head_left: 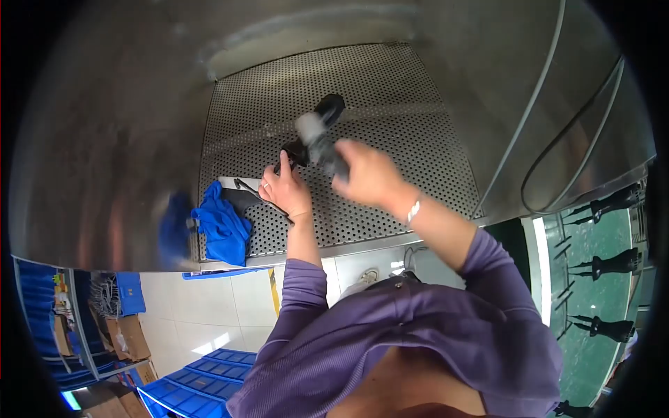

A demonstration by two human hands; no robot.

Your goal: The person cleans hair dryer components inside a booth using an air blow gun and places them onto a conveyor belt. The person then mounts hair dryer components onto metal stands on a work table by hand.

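Note:
My right hand [371,174] is closed round the handle of a motion-blurred grey tool [325,155] with a pale, whitish head; its exact kind is unclear. The tool's head is over a black part [296,150], and a dark rounded piece [329,109] shows just beyond it. My left hand [284,189], index finger extended, grips the black part low over the perforated metal surface [390,90]. Beside the left wrist lies a thin black rod [261,198] with a bent end. Left of it, a crumpled blue cloth [224,226] rests at the front corner.
Metal walls [111,139] enclose the perforated surface. Thin hoses [536,104] hang down the right wall. At the right, several black parts [613,265] hang on a rack over a green floor. Blue crates [202,383] stand on the floor at lower left, near cardboard boxes [129,338].

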